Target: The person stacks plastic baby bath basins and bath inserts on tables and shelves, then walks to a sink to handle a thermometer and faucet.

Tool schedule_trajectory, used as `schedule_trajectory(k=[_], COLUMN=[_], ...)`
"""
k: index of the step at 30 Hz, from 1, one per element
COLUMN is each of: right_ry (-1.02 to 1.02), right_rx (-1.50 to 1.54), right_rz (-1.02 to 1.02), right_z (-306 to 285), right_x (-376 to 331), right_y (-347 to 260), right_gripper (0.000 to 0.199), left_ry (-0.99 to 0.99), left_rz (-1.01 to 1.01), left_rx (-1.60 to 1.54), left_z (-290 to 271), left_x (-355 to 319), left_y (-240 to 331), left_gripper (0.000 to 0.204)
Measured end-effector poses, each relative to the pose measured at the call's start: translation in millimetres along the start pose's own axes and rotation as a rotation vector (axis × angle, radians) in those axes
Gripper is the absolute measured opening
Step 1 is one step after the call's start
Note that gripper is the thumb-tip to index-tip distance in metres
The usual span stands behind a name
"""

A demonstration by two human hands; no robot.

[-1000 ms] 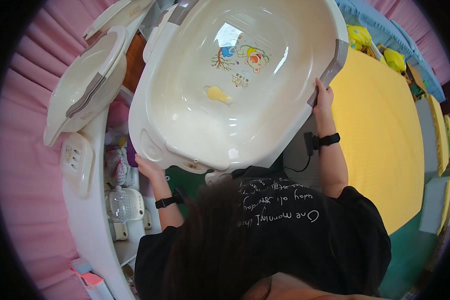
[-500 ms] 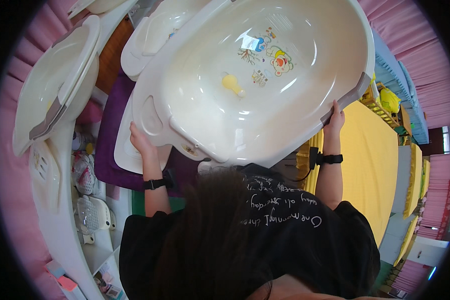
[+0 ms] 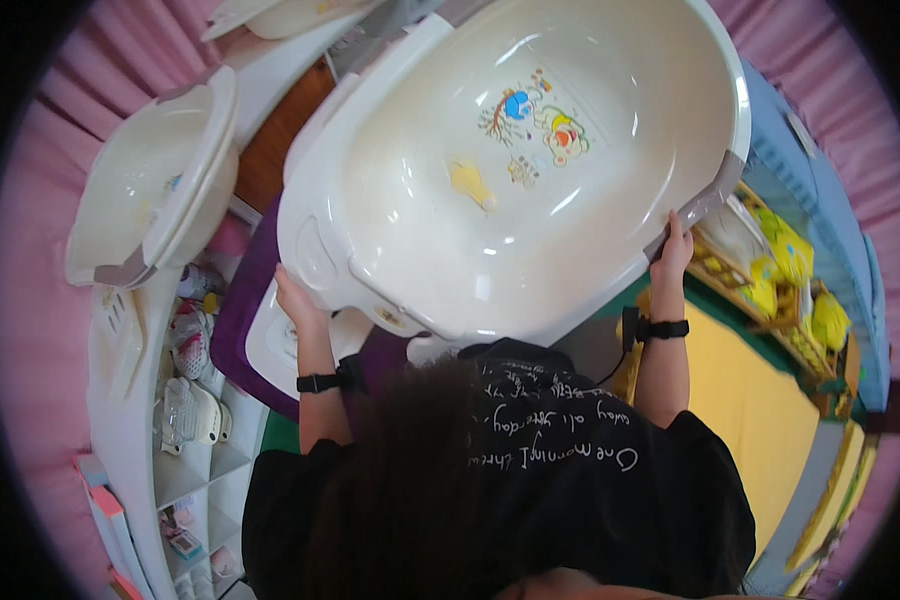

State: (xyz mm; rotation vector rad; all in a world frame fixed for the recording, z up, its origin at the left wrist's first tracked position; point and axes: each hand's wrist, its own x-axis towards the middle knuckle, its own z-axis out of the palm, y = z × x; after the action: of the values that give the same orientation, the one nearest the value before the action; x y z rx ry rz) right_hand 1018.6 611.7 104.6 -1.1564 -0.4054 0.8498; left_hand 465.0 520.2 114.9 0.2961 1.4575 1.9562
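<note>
- Overhead, in the head view, a large cream baby bathtub [image 3: 510, 170] is held up at a tilt, its hollow turned toward the camera, above a person in a black shirt [image 3: 560, 480] printed with white lettering.
- On the tub's inner floor a coloured cartoon picture [image 3: 535, 120] and a small yellow mark [image 3: 470, 183] are seen.
- At the tub's lower left rim, the left hand [image 3: 295, 300] is closed on the edge, fingers wrapped beneath it; a black wristband [image 3: 320, 382] is worn on that wrist.
- At the tub's right rim, beside a grey grip patch [image 3: 705, 195], the right hand [image 3: 673, 250] is clamped on the edge with fingers pointing up; a black wristband [image 3: 662, 328] with a cable is worn there too.
- Both arms are raised, so the tub is carried clear of everything beneath it.
- To the left, more cream tubs [image 3: 155, 185] are stacked on their sides against a pink curtain [image 3: 30, 330].
- Below the stack, a white shelf unit [image 3: 135, 400] is filled with small packaged goods.
- Under the held tub, a purple tub [image 3: 240, 310] with a white insert is partly hidden.
- At the right, a yellow mat [image 3: 760, 420] is spread out, and yellow items [image 3: 785, 255] are kept on a rack near a blue edge [image 3: 820, 200].
</note>
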Motion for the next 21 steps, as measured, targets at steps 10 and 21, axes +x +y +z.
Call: schedule_trajectory(k=[10,21], right_ry=[-0.09,-0.255], right_rx=[0.004,0.021], right_rz=[0.165,0.237], right_z=[84,209], right_x=[118,223], right_y=[38,92], right_gripper=[0.032,0.037], left_ry=[0.163,0.157], left_rz=[0.267,0.266], left_rx=[0.079,0.033], left_z=[77,144], left_x=[9,148], left_y=[21,-4], left_gripper=[0.04,0.043])
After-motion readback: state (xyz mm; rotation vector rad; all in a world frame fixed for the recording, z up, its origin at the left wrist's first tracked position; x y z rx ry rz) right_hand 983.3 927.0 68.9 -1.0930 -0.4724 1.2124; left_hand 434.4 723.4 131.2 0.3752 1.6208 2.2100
